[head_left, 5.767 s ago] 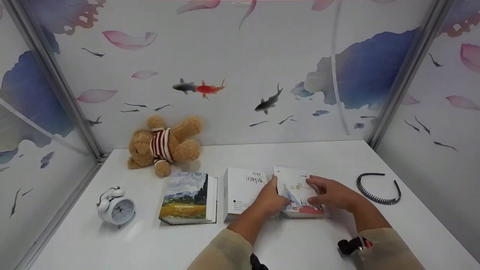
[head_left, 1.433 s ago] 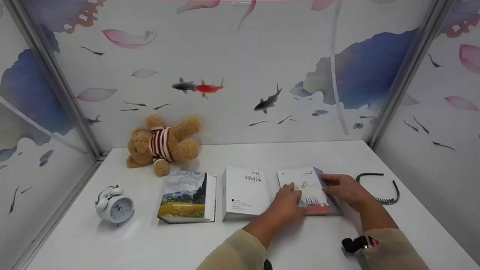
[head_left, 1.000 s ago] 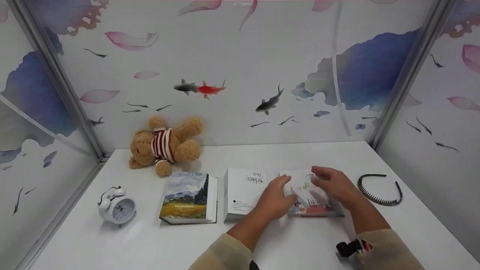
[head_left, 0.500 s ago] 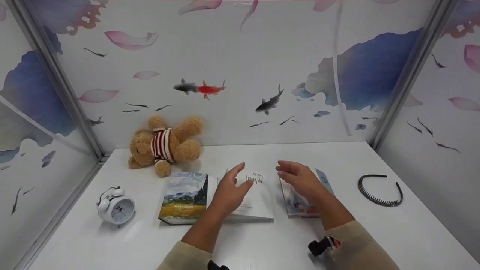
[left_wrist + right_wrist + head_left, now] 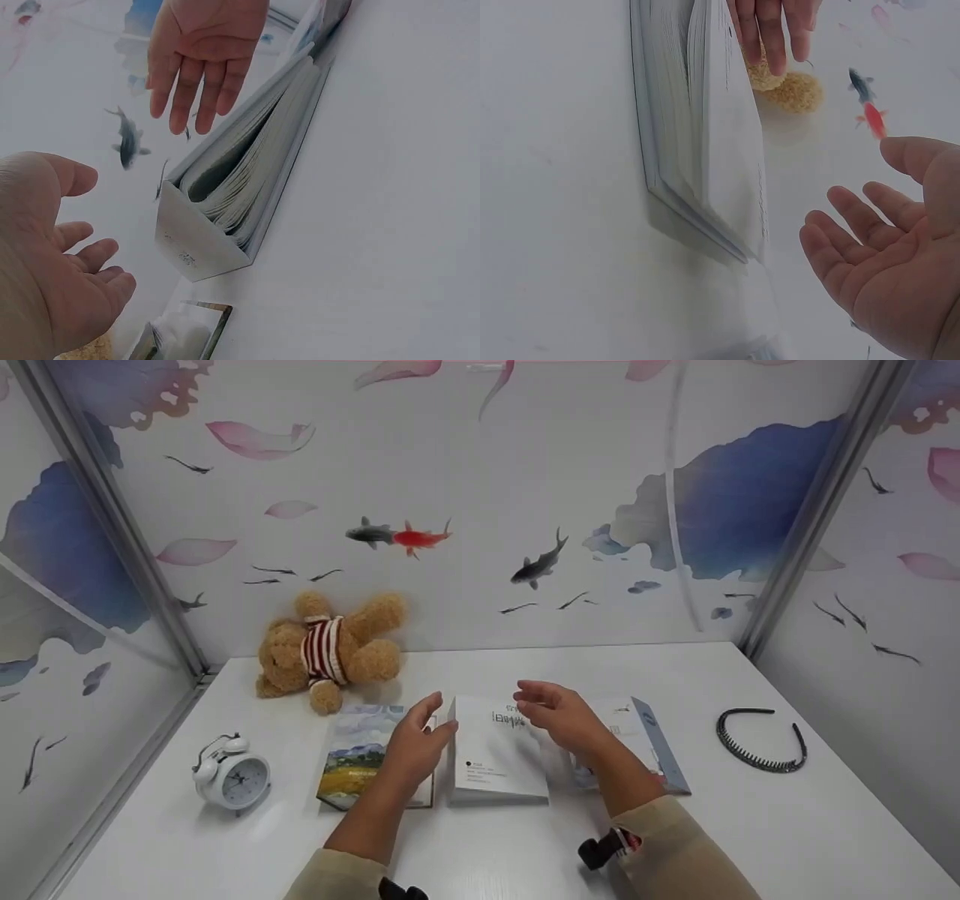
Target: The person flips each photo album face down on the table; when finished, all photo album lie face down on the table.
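Three thick albums lie in a row on the white table. The left one is a photo album with a landscape cover (image 5: 349,757); the middle one is a white album (image 5: 495,772) with dark lettering, its fanned pages (image 5: 255,165) showing in the left wrist view. On the right lies an album with a blue-grey edge (image 5: 660,746), partly behind the right forearm. My left hand (image 5: 416,739) hovers between the landscape and white albums, fingers relaxed, holding nothing. My right hand (image 5: 562,720) hovers by the white album's upper right edge, palm turned inward, also holding nothing.
A white alarm clock (image 5: 236,776) stands at the left. Behind the albums a teddy bear (image 5: 322,652) in a striped shirt lies on its side against the patterned back wall (image 5: 465,607). A black toothed headband (image 5: 757,765) lies at the right.
Both hands have left the right album, which had shifted slightly rightward earlier, and moved left to either side of the white album. The left hand has passed over the white album.
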A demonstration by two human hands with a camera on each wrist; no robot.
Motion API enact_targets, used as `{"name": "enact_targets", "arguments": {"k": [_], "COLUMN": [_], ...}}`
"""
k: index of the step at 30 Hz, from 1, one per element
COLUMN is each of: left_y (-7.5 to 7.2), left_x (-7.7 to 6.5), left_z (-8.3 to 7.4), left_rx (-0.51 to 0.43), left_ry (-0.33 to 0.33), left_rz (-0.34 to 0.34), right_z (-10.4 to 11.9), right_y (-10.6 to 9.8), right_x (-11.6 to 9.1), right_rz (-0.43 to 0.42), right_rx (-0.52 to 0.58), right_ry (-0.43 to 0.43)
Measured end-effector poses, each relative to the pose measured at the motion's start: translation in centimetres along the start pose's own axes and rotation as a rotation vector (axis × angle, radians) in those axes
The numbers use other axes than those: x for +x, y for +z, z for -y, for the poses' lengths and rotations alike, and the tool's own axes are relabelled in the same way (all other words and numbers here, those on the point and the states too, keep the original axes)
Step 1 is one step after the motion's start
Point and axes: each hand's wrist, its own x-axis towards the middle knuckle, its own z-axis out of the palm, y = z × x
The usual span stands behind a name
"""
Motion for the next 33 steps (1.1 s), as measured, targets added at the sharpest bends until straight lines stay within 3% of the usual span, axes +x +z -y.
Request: {"name": "enact_targets", "arguments": {"k": [6, 11, 20, 28, 33], "left_y": [0.5, 1.1, 1.5, 1.6, 1.6], "left_x": [-0.2, -0.4, -0.5, -0.4, -0.2], "left_z": [0.2, 0.5, 1.7, 1.9, 1.8], "left_rx": [-0.037, -0.015, -0.006, 0.055, 0.035], "left_ry": [-0.054, -0.097, -0.128, -0.121, -0.108], "left_rz": [0.059, 0.084, 0.131, 0.117, 0.089], "right_z": [-0.9, -1.3, -1.6, -1.6, -1.8], "right_y": [0.5, 0.7, 1.1, 1.5, 1.5], "right_x": [-0.2, -0.2, -0.6, -0.8, -0.5], "right_rz": [-0.012, -0.017, -0.018, -0.008, 0.003], "right_rx": [-0.052, -0.092, 0.019, -0.072, -0.044], "right_ry": [0.022, 0.044, 0.17, 0.175, 0.196]}}
